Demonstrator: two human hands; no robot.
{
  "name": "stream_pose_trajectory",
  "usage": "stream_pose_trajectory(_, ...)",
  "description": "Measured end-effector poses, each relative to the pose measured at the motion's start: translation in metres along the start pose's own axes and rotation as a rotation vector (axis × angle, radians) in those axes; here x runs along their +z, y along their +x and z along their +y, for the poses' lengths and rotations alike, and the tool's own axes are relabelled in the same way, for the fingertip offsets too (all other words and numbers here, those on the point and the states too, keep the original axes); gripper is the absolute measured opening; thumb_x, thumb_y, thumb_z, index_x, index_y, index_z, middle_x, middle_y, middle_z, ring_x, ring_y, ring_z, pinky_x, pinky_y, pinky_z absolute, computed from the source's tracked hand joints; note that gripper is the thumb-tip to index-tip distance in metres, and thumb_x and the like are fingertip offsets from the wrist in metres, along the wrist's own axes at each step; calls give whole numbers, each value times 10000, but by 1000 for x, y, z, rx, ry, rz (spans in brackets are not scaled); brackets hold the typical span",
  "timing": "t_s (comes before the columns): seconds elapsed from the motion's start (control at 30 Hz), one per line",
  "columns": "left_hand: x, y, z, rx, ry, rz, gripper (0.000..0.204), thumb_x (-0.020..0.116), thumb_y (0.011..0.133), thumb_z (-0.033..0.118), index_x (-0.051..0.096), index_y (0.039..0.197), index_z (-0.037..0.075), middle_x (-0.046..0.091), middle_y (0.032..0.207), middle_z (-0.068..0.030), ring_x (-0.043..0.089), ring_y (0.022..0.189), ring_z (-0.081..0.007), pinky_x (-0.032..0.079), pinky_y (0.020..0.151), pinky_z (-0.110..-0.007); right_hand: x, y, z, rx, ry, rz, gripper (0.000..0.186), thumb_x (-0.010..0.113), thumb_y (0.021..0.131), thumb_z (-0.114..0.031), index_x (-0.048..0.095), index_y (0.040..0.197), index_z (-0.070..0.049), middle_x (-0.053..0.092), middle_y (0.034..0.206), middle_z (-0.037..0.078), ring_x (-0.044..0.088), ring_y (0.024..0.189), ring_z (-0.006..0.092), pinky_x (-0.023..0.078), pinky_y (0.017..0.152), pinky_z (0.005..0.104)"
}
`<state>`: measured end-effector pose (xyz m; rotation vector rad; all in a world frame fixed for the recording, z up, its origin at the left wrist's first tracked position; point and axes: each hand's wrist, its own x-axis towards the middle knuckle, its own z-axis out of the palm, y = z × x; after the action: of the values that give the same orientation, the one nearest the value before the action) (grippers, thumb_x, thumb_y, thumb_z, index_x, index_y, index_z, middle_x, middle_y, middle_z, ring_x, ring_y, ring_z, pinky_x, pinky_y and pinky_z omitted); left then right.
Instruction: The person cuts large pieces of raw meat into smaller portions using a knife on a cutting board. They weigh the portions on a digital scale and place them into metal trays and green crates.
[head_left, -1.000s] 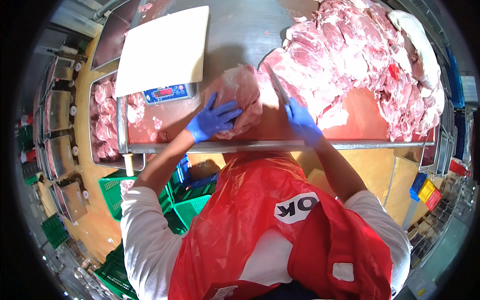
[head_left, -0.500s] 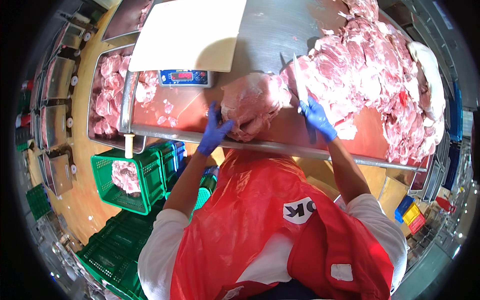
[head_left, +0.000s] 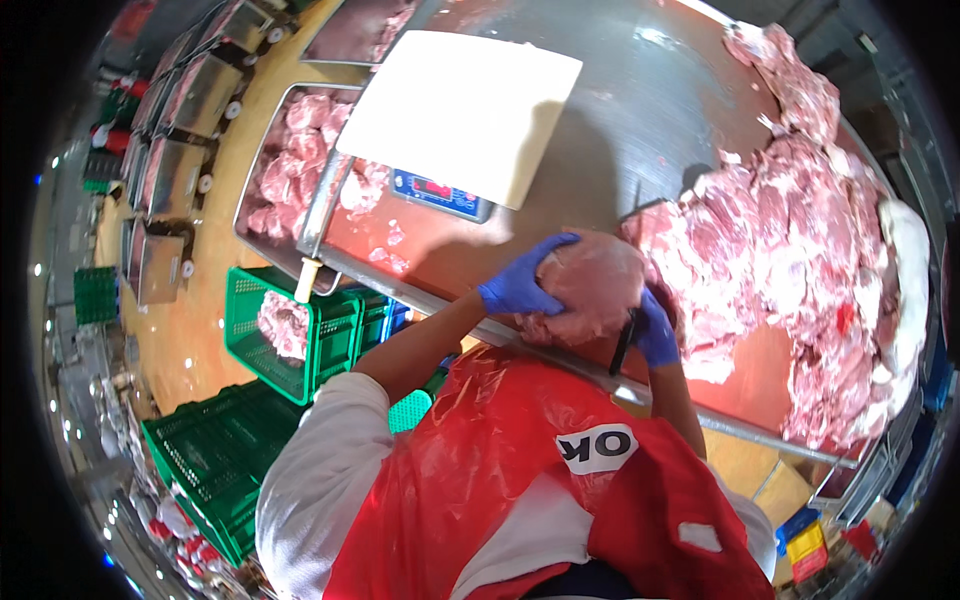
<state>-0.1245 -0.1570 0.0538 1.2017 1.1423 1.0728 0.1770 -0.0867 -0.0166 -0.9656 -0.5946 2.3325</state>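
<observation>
A big rounded piece of raw pink meat (head_left: 592, 285) is between my two hands at the table's near edge. My left hand (head_left: 522, 282), in a blue glove, grips its left side with the thumb and fingers spread round it. Against its right side is my right hand (head_left: 656, 330), also gloved in blue, closed round a knife. The dark knife handle (head_left: 623, 345) points down toward me, and its blade is mostly hidden by the meat. Right beside my right hand begins a large heap of raw meat (head_left: 740, 235).
A white cutting board (head_left: 460, 110) lies over a blue digital scale (head_left: 436, 194) on the metal table (head_left: 640, 120). Left stands a metal bin (head_left: 262, 165) of meat pieces. Green crates (head_left: 240, 350) are below the table edge, one with meat inside. Several metal carts (head_left: 185, 130) stand farther left.
My right hand has come in from the heap to the meat's right side, knife still in it. The meat looks turned and raised between both hands. The whole view has swung round.
</observation>
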Motion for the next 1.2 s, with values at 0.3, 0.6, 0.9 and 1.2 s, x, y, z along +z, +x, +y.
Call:
stream_pose_trajectory(0.3,5,-15,111,61,141,68,766,791,682,104,503,1390,59,545,1373,-115,473,1324,-214,381,1125,-376,-47,-10,30,-132,408,194,457,373,1058,-255,448,1440,-16,520,1439,164,540,1275,305,428,1106,452)
stream_pose_trajectory(0.6,-116,-7,286,358,-35,-53,643,778,762,167,542,1345,34,594,1279,-74,538,1231,-190,425,1072,-343,159,27,-165,-427,144,-459,361,462,1032,-226,542,1320,-23,616,1304,151,605,1189,298,466,1068,455)
stream_pose_trajectory(0.9,-317,42,273,571,382,177,542,690,885,178,513,1375,31,610,1203,-96,568,1133,-208,474,995,-342,410,124,-119,-359,189,-410,350,530,1009,-183,540,1326,-35,628,1275,176,624,1180,334,521,1003,544)
stream_pose_trajectory(1.2,-373,92,160,59,419,-62,633,689,809,23,517,1412,115,604,1163,-69,572,913,-127,528,773,-312,369,233,-64,-214,208,-124,287,582,1013,-302,567,1201,-85,635,986,86,670,872,264,604,807,559)
